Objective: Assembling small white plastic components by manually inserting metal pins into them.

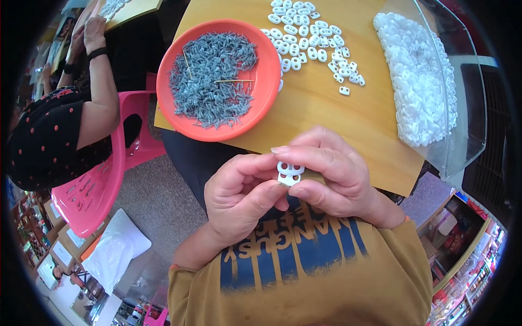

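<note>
Close to my chest, a small white two-hole cord lock [290, 173] is pinched between the fingertips of both hands. My left hand [242, 193] grips its left side, thumb at the lower edge. From the right, my right hand [331, 176] closes on it, with the index finger along the top and the thumb below. Part of the lock is hidden by fingers. Beyond my hands, several white oval and squarish pieces [303, 28] lie loose on the wooden table [337, 130]. To their left stands an orange-red bowl [272, 92] heaped with tiny grey pieces [209, 70].
Two thin brass-coloured sticks [234, 81] lie on the grey heap. A clear bin [473, 125] of white parts [416, 81] stands at the table's right. At left, a person in a dotted black top [54, 130] sits on a pink chair [92, 190]. A white bag [117, 247] lies lower left.
</note>
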Demonstrator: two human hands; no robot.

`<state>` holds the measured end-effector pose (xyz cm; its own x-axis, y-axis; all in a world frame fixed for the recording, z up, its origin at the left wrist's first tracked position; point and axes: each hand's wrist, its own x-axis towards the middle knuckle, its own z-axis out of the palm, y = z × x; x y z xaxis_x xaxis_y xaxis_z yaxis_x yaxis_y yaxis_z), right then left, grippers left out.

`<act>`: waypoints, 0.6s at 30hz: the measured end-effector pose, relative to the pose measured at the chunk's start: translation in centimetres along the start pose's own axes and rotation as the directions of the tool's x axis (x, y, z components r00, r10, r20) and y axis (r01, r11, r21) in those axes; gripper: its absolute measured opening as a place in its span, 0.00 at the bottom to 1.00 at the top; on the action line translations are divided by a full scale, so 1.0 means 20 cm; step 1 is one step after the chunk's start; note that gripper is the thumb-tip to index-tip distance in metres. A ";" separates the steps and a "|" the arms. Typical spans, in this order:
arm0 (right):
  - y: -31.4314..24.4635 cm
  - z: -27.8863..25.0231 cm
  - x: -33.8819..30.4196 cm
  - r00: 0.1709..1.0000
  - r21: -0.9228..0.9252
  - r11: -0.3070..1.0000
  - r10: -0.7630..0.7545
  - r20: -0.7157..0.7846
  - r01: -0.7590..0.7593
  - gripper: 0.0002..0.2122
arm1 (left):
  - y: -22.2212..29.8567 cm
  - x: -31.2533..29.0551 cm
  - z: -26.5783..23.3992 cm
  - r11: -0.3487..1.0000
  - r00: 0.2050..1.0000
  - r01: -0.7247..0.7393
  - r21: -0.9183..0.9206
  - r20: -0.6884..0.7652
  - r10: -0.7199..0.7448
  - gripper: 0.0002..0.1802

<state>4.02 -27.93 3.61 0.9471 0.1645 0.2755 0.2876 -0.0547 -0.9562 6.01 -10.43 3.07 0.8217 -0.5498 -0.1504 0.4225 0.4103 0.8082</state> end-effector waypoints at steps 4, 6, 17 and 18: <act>0.00 0.01 -0.01 0.999 -0.013 0.999 -0.045 0.010 0.045 0.15 | 0.01 -0.01 0.00 0.999 1.000 -0.020 0.029 0.017 0.020 0.15; 0.01 0.01 -0.01 0.999 -0.008 0.999 -0.050 0.007 0.050 0.15 | 0.01 -0.01 0.01 0.999 1.000 -0.018 0.042 0.004 0.018 0.14; 0.03 0.05 -0.03 0.999 0.019 0.999 -0.037 -0.008 0.037 0.17 | -0.03 -0.03 0.00 0.996 0.996 -0.084 0.031 0.010 0.084 0.13; 0.03 0.05 -0.03 0.999 0.020 0.999 -0.036 -0.008 0.036 0.17 | -0.03 -0.03 0.00 0.996 0.996 -0.089 0.023 0.003 0.088 0.13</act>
<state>3.52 -27.09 2.71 0.9373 0.1583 0.3105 0.3188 -0.0293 -0.9474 5.21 -10.41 2.71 0.8547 -0.5134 -0.0767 0.3392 0.4405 0.8312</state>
